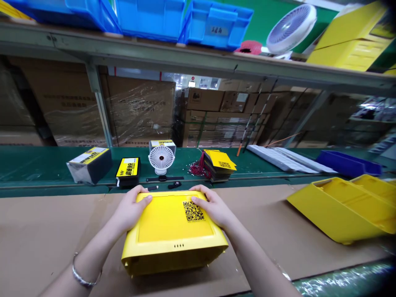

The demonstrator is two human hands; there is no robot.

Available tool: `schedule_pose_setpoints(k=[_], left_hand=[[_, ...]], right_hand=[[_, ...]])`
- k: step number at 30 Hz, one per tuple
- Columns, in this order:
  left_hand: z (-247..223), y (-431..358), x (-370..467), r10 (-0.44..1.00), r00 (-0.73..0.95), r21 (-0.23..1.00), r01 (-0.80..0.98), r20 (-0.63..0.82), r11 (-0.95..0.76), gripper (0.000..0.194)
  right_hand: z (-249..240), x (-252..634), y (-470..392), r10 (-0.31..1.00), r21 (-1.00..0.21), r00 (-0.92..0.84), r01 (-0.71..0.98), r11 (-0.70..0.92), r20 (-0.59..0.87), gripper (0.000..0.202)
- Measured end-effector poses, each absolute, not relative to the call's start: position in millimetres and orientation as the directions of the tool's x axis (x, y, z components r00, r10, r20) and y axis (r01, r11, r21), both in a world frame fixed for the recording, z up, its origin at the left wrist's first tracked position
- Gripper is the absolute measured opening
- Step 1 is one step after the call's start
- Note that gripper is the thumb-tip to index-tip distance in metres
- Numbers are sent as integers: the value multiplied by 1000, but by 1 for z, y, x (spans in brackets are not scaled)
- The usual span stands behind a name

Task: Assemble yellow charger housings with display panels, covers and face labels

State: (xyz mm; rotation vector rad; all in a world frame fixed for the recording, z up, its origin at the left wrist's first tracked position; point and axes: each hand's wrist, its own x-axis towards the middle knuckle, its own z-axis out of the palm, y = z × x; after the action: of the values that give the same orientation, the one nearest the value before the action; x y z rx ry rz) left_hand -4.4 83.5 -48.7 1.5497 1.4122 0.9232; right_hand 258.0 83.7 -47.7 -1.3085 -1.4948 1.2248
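Note:
A yellow plastic housing is held between my two hands above the cardboard-covered table, its open underside facing me. On its upper face lies a flat yellow panel with a printed QR code. My left hand grips the far left corner, the thumb on the face. At the far right corner my right hand does the same, its thumb beside the code. The fingers behind the far edge are partly hidden. Just beyond the housing lie a short black cable and a small black connector.
A small white fan, a boxed stack, a wrapped box and a pile of yellow cards stand at the back. More yellow housings lie at right. Overhead runs a shelf with blue bins.

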Motion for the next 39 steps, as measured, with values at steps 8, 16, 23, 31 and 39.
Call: schedule_pose_setpoints(k=[8,16,23,31,39], left_hand=[[-59,156,-36,983,139,794,582,117,-176,46],[-129,198,-91,948,-72,571,811,311,-126,72],[-122,163,-114,831,-121,543,805,543,-237,18],[-32,112,-89,564,-500,749,513,657,-418,34],[21,20,-42,939,-208,897,-296,274,-328,40]], right_hand=[[-43,258,83,970,-976,-224,212,-48,-96,40],[-46,258,85,947,-985,-278,103,-137,-160,44],[-48,257,83,946,-992,-302,63,-106,-120,32],[-53,257,87,968,-986,-249,166,19,-24,29],[-35,259,76,967,-916,-255,384,114,13,67]])
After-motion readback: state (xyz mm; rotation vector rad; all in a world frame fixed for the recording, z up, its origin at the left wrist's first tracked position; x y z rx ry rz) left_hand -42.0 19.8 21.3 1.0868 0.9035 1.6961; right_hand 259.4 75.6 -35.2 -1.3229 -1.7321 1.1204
